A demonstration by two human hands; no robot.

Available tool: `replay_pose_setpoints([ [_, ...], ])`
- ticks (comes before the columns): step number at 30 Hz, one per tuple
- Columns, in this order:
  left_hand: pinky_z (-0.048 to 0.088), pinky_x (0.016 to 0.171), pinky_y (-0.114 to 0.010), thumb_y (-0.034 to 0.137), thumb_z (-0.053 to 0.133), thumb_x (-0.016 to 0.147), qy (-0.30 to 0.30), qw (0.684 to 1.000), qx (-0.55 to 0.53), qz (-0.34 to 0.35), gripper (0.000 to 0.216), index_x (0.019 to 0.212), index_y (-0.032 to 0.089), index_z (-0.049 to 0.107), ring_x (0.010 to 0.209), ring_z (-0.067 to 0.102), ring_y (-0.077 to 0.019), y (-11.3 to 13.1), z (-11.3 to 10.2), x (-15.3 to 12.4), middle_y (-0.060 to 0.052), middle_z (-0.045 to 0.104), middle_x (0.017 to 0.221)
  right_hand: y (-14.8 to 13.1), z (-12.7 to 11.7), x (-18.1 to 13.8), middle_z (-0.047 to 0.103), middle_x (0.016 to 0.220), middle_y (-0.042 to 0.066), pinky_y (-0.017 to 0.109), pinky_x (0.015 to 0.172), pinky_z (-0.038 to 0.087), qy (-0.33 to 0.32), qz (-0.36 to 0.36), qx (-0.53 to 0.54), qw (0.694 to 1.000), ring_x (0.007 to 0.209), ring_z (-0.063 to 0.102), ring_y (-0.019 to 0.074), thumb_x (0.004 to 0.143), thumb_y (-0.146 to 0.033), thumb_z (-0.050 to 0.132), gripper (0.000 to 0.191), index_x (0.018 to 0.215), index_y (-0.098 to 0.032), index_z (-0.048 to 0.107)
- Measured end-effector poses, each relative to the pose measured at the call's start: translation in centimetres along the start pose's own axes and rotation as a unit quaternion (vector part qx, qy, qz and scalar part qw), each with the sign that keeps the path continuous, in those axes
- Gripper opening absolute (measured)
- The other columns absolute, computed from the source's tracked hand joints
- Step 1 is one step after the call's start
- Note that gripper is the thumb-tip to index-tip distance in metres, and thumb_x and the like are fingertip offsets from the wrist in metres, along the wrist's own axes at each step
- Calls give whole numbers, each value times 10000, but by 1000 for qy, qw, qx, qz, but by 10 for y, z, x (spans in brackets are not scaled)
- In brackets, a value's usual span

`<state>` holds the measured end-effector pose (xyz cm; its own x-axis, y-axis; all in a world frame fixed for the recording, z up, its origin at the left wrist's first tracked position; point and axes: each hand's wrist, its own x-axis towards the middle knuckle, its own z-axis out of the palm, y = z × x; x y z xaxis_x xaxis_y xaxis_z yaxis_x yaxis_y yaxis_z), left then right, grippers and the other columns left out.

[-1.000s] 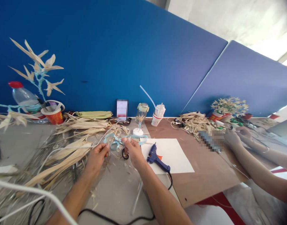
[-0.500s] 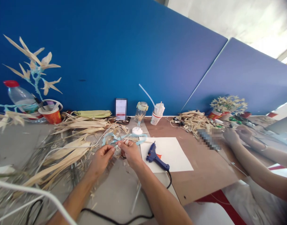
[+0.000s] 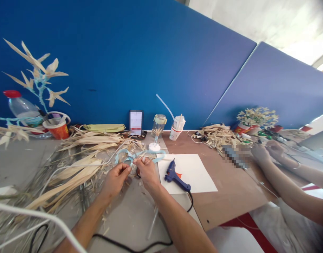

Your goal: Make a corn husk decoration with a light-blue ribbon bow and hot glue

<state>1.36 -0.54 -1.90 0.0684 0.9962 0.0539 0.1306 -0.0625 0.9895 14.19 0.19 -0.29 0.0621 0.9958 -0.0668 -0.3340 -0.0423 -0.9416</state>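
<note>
My left hand (image 3: 116, 181) is closed, thumb and forefinger pinched on the end of a light blue strip (image 3: 131, 163), which looks like craft tape. Close beside it, my right hand (image 3: 147, 173) is closed in a pinch too; something small and pale shows at its fingertips, too small to name. More of the light blue strip lies in loops on the table just behind both hands. To the right of my right hand, a dark blue glue gun (image 3: 175, 175) rests on a white sheet (image 3: 200, 175).
Dried corn husks (image 3: 79, 168) spread over the left side. Behind my hands stand a small husk flower on a white base (image 3: 154, 147), a bottle (image 3: 159, 122), a phone (image 3: 136, 123) and a cup (image 3: 175, 133). At right, another person's hands (image 3: 261, 154) work. A white cable crosses the front left.
My fingertips have drawn slightly closer together and shifted a little. More of the light blue strip shows between them. The glue gun and sheet stay put.
</note>
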Motion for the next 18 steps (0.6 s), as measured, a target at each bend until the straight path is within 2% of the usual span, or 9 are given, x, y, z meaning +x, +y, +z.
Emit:
replay_pose_setpoints([
  [9,340,500,-256,461,657,697,-7,1000,-10,-24,272,665,195,613,498,440,-138,6,3,-3,45,486,518,2,-1,1,351,466,-84,224,454,235,36,-37,-75,996,473,282,78,670,-372,617,302,548,-215,389],
  [18,361,523,-263,447,630,731,-25,1000,11,-2,258,681,194,615,529,451,-143,6,4,-4,32,511,552,-2,-2,1,304,493,-85,229,468,230,42,-52,-109,992,486,256,73,651,-410,617,347,541,-223,346],
])
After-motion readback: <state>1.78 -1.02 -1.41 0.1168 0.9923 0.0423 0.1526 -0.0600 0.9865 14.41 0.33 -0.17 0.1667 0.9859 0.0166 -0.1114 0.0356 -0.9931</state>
